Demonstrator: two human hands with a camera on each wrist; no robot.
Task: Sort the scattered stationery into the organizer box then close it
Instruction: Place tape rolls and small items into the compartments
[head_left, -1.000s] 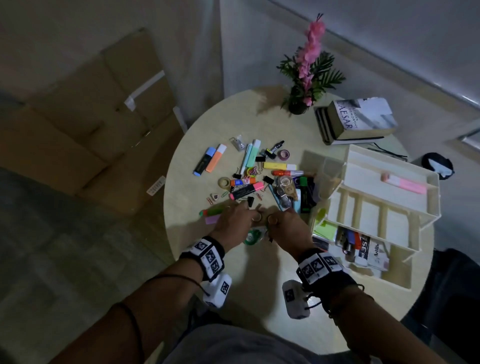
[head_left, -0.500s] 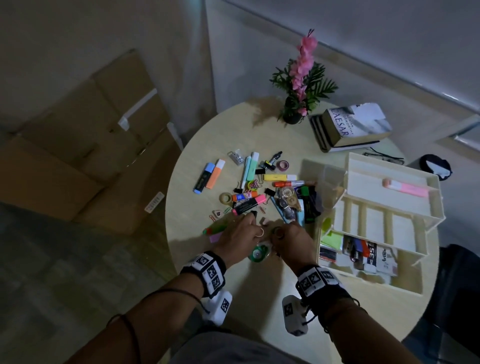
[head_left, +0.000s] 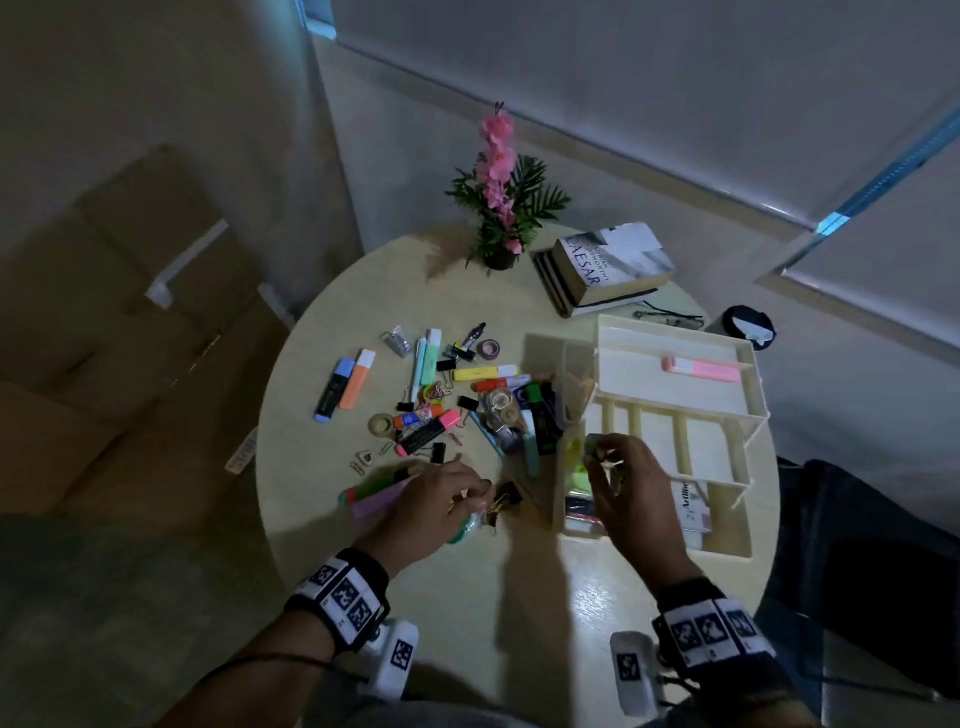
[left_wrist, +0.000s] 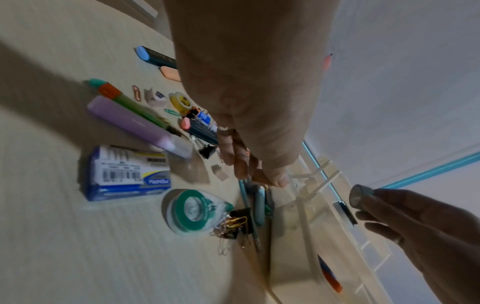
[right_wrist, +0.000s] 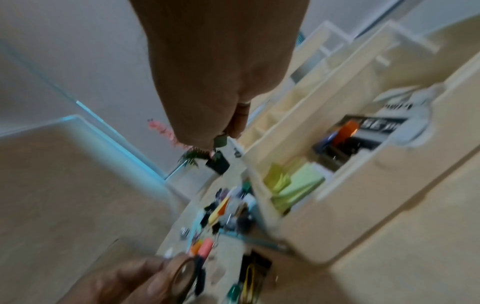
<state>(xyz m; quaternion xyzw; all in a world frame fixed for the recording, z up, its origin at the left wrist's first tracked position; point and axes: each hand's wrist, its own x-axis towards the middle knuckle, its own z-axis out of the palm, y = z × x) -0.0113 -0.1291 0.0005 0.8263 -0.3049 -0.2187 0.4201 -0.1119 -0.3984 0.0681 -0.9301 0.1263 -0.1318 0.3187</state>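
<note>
**One roll per hand**

Head: my right hand (head_left: 628, 493) pinches a grey roll (head_left: 594, 448) over the open cream box (head_left: 670, 384), at the right of the table (head_left: 519, 613). Left wrist: left hand (left_wrist: 246, 92) curled, contents hidden. Right wrist: it grips a blurred brown roll (right_wrist: 183, 273).

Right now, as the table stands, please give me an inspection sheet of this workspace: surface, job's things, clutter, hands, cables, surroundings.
Surface: round pale table, dimly lit.
Job's things: box open with its tiers fanned out, and one pink highlighter in the top tray. A pile of markers, clips and tape lies scattered left of it. A tape dispenser lies by the left hand.
Clutter: potted flower; books.
Hands: right hand pinches a small roll at the box. Left hand seems to pinch a brown tape ring, but it is blurred.
Cables: thin cord across the left forearm.
Surroundings: cardboard on the floor; a wall behind.
</note>
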